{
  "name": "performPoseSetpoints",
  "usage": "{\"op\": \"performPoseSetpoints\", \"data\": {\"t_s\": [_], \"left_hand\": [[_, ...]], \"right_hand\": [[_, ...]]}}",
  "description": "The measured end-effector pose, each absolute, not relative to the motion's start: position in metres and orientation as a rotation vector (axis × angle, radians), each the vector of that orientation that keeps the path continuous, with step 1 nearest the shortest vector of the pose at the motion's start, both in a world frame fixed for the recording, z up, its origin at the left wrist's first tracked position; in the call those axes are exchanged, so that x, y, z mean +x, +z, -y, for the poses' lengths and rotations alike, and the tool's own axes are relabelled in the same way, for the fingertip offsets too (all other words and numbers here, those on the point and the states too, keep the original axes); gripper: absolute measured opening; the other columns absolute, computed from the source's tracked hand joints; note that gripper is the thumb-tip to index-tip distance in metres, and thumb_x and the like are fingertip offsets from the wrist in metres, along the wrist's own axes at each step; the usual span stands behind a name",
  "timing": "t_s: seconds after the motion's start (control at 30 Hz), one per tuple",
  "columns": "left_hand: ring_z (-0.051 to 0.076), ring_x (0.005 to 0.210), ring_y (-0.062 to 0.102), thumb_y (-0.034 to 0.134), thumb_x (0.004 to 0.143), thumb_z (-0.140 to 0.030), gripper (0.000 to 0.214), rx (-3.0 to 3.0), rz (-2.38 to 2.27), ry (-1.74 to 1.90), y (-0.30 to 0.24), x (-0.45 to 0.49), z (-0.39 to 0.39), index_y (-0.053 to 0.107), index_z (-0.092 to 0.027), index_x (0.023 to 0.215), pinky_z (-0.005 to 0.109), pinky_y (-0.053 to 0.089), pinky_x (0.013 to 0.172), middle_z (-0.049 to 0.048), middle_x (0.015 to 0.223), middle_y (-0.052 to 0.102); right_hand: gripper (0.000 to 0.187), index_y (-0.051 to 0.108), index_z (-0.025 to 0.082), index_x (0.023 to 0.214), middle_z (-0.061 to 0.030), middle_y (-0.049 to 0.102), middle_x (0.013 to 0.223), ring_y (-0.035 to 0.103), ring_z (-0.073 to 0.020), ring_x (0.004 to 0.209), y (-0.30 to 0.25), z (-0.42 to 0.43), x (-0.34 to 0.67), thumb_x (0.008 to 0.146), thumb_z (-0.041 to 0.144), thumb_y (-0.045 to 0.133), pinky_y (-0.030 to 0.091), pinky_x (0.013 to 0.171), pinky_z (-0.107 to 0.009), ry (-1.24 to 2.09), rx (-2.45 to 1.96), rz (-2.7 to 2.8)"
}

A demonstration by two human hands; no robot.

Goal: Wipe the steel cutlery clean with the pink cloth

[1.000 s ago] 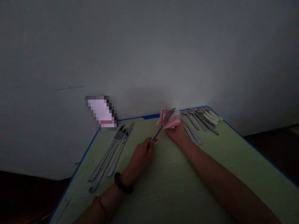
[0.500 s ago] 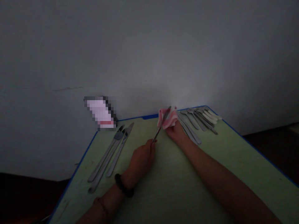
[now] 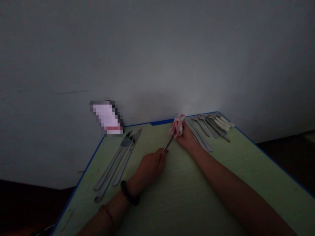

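Note:
My left hand, with a dark beaded bracelet at the wrist, is closed around the handle of a metal table knife. The knife slants up and away to the right. Its blade end is hidden in a pink-and-white cloth. My right hand grips this cloth, folded around the blade. Just right of that hand lie long metal knives. Left of my left hand, several pieces of cutlery lie side by side, a knife among them.
A pale green table with a blue edge stands against a grey wall. Spoons and other cutlery, some with white handles, lie at the back right. A blurred-out phone-like object leans on the wall at the back left corner.
The cloth, spread open behind the blade before, is now folded around it and covers the blade. My left hand has shifted slightly right with the knife.

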State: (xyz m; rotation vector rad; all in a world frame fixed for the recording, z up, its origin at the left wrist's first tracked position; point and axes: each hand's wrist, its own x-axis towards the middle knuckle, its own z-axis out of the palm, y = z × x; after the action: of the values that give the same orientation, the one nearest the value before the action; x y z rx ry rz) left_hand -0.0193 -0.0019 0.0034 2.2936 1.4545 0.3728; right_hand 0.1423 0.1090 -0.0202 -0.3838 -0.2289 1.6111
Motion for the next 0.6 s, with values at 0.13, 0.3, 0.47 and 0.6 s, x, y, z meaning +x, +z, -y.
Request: {"op": "performPoseSetpoints", "data": {"t_s": [0.13,0.3,0.47,0.6], "left_hand": [[0.021,0.082,0.066,0.026,0.095,-0.033,0.036,2.290,-1.390,0.366,0.008,-0.022,0.002,0.055,-0.019,0.111,0.032,0.046,0.075,0.0082,0.099,0.070],[0.022,0.085,0.066,0.025,0.095,-0.034,0.037,2.283,-1.397,0.359,0.007,-0.022,0.004,0.055,-0.019,0.111,0.035,0.046,0.079,0.0083,0.100,0.069],[0.022,0.085,0.065,0.025,0.095,-0.034,0.038,2.292,-1.410,0.340,0.005,-0.021,0.004,0.055,-0.020,0.111,0.034,0.046,0.079,0.0075,0.100,0.069],[0.021,0.081,0.065,0.026,0.095,-0.035,0.036,2.295,-1.416,0.351,0.007,-0.021,0.004,0.055,-0.021,0.111,0.032,0.046,0.076,0.0062,0.096,0.070]], "right_hand": [[0.041,0.060,0.019,0.082,-0.0007,0.067,0.069,0.064,-0.0120,0.064,-0.018,-0.107,0.144,0.092,0.045,0.031,0.054,0.065,-0.027,1.605,-0.436,0.163],[0.051,0.062,0.018,0.077,-0.0032,0.068,0.068,0.065,-0.0142,0.067,-0.012,-0.101,0.146,0.088,0.057,0.030,0.054,0.067,-0.030,1.636,-0.416,0.203],[0.054,0.062,0.018,0.077,-0.0042,0.067,0.066,0.065,-0.0148,0.065,-0.009,-0.098,0.145,0.084,0.063,0.034,0.055,0.066,-0.030,1.619,-0.415,0.200],[0.044,0.060,0.017,0.074,-0.0015,0.065,0.061,0.062,-0.0118,0.058,-0.010,-0.100,0.144,0.088,0.053,0.038,0.055,0.062,-0.026,1.611,-0.425,0.186]]}}
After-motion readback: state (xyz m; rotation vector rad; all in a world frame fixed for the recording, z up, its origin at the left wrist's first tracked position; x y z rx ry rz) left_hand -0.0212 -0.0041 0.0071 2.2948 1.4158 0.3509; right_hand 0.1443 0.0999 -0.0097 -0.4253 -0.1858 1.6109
